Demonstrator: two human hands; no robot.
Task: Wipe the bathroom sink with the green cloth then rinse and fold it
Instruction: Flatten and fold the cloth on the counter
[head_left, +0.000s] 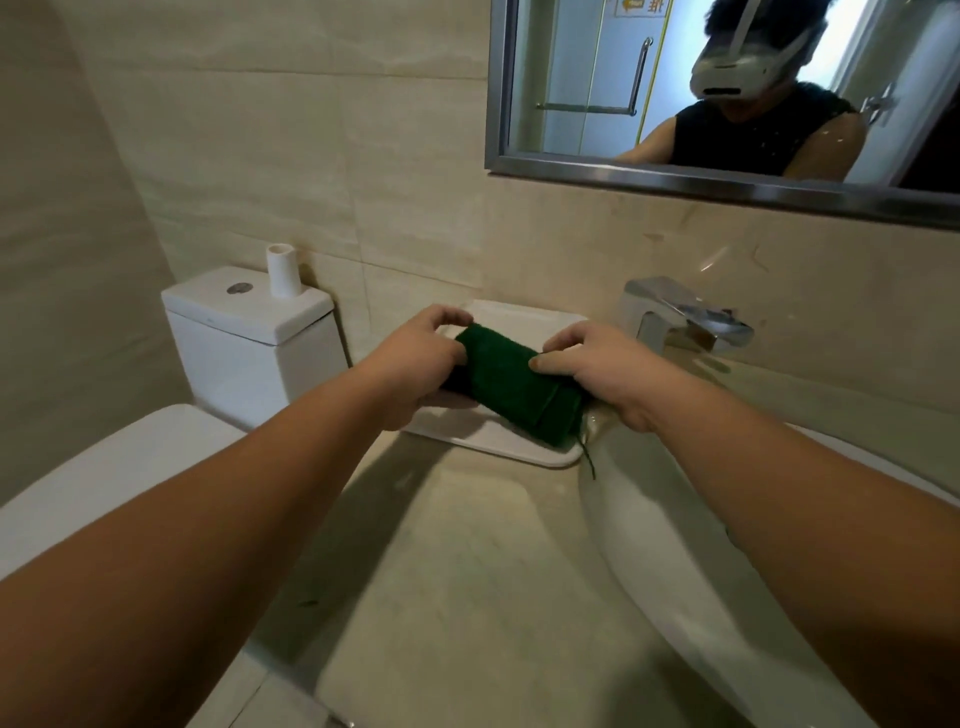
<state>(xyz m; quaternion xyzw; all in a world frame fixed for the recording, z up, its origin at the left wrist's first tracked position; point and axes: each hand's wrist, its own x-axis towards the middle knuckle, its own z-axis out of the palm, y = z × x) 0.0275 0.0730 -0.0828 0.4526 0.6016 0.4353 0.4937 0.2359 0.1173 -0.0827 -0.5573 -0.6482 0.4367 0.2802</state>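
While both hands pinch folded cloth (511, 392) ends over tray (519, 449): left hand (415, 371), right hand (597, 371) align edges, press flat.

The left hand (415, 358) grips one end of the folded dark green cloth (511, 384) and the right hand (597, 369) pinches the other, over a shallow white rectangular tray (498, 449) on the beige marble countertop (467, 571). A loose green thread (587, 457) dangles onto the white ceramic sink's (649, 519) rim.
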